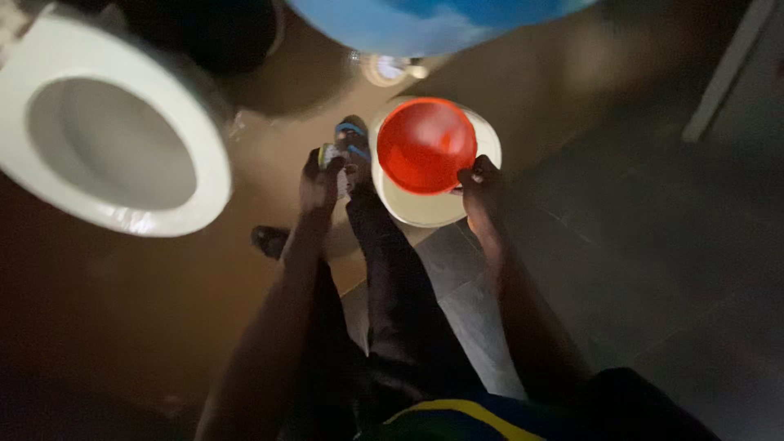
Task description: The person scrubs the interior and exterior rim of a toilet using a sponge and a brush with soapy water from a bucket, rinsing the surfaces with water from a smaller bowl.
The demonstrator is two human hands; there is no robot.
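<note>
Head view: a red plastic bowl [426, 144] is held by its rim at frame centre, pinched by the right hand [482, 186] over a round white bucket [482, 167]. A small pale sponge-like object [328, 154] is clasped by the left hand [320, 184]. Smooth glazed white toilet bowl [114, 135] upper left. Wet glossy floor [269, 106]: the bowl could slip or spill.

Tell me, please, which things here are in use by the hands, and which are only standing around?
In use:
- red bowl, gripped at its rim by the right hand
- white bucket under the bowl
- small pale thing in the left hand; too dark to tell its kind

Standing around:
- white toilet
- blue tub at the top edge
- blue sandal on the person's foot
</note>
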